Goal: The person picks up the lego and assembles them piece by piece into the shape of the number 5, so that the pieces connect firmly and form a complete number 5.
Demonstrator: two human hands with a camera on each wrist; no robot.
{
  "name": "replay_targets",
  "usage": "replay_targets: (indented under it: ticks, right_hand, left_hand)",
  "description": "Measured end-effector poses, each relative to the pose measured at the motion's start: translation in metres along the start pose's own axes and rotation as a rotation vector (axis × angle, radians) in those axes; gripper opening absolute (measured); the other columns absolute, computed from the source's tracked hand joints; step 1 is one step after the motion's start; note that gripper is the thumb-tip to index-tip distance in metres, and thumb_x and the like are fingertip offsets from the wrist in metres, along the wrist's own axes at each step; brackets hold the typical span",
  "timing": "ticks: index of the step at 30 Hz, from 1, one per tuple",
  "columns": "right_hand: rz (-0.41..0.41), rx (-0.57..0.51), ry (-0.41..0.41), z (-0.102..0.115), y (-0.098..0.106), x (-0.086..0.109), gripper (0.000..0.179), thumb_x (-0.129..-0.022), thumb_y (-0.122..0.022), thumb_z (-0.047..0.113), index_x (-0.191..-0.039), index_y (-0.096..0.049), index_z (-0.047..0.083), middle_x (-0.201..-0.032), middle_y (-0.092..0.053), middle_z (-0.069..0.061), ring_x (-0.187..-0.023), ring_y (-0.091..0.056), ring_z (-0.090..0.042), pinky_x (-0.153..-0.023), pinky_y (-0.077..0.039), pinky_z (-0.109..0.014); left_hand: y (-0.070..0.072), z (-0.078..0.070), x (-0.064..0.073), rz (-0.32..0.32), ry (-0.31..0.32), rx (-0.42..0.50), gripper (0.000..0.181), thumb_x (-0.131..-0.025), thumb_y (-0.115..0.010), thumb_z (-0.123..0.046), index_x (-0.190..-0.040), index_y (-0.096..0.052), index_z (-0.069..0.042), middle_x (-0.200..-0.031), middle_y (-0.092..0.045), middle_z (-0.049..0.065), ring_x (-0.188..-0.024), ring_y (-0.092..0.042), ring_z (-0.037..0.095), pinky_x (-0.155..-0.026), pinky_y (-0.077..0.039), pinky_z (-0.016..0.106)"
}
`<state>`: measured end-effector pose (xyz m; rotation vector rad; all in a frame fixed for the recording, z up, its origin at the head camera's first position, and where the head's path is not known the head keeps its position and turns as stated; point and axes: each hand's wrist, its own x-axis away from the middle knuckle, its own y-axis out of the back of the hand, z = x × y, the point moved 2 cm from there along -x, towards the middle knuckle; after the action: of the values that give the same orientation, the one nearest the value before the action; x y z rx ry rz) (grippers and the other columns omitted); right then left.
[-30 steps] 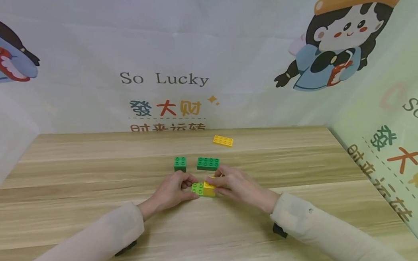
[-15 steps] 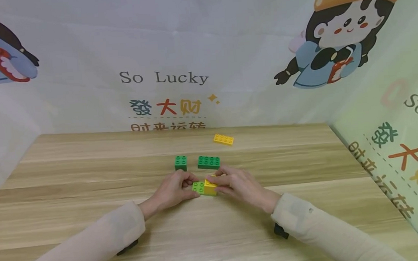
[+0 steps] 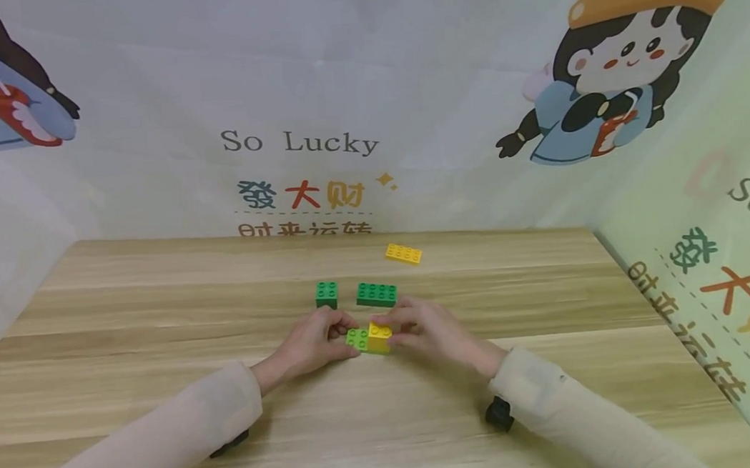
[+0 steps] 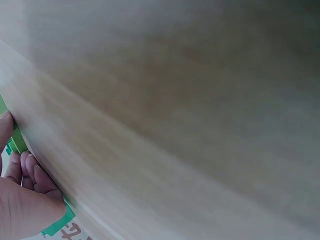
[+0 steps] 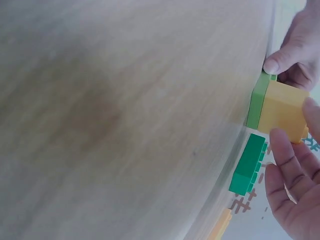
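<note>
A light green flat brick [image 3: 357, 337] lies on the table with a taller yellow brick [image 3: 379, 338] seated on its right half. My left hand [image 3: 311, 342] pinches the flat brick's left end between thumb and fingers; the left wrist view catches this hand at its lower left edge. On the other side, my right hand [image 3: 431, 334] holds the yellow brick by its right end, thumb in front and index finger behind. The right wrist view shows the yellow brick [image 5: 285, 107] on the light green one [image 5: 257, 102], with the right fingertips [image 5: 280, 137] at its end.
Behind the hands stand a square dark green brick [image 3: 326, 294] and a longer dark green brick [image 3: 376, 294]. Farther back lies a flat yellow brick [image 3: 404, 254]. A printed white cloth [image 3: 449, 186] rises along the wooden table's [image 3: 160, 297] back and right edges.
The right index finger has slid back off the top of the yellow brick, so its studs show more. The left hand and the bricks keep their places; the head view shifts slightly.
</note>
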<state>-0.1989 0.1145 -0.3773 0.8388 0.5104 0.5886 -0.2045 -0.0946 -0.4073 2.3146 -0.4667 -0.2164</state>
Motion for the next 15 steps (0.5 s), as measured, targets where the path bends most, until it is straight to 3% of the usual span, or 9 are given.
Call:
replay_targets:
  ticks: [7, 11, 15]
  right_hand:
    - [0.004, -0.188, -0.085, -0.006, 0.002, -0.006, 0.033, -0.089, -0.064, 0.014, -0.121, -0.062, 0.004, -0.102, -0.065, -0.008, -0.085, -0.056, -0.011, -0.072, -0.050, -0.019]
    - [-0.077, -0.262, -0.113, -0.013, 0.004, -0.010, 0.029, -0.093, -0.058, 0.009, -0.118, -0.061, -0.004, -0.108, -0.066, -0.018, -0.088, -0.061, -0.018, -0.074, -0.051, -0.020]
    - [-0.175, -0.240, -0.154, -0.022, 0.008, -0.014, 0.026, -0.090, -0.060, 0.006, -0.113, -0.062, -0.006, -0.104, -0.066, -0.019, -0.086, -0.061, -0.022, -0.072, -0.051, -0.022]
  left_hand:
    - [0.000, 0.000, -0.002, 0.003, -0.008, -0.011, 0.030, -0.074, -0.080, -0.019, -0.101, -0.069, -0.009, -0.088, -0.058, -0.001, -0.079, -0.047, 0.012, -0.070, -0.041, 0.025]
    - [0.000, -0.001, -0.002, 0.000, -0.010, -0.009, 0.031, -0.074, -0.080, -0.019, -0.101, -0.069, -0.009, -0.088, -0.059, 0.000, -0.080, -0.047, 0.012, -0.071, -0.041, 0.025]
    - [-0.001, -0.002, -0.001, -0.002, 0.004, 0.000, 0.031, -0.073, -0.081, -0.017, -0.100, -0.070, -0.008, -0.088, -0.060, -0.001, -0.081, -0.048, 0.012, -0.072, -0.042, 0.026]
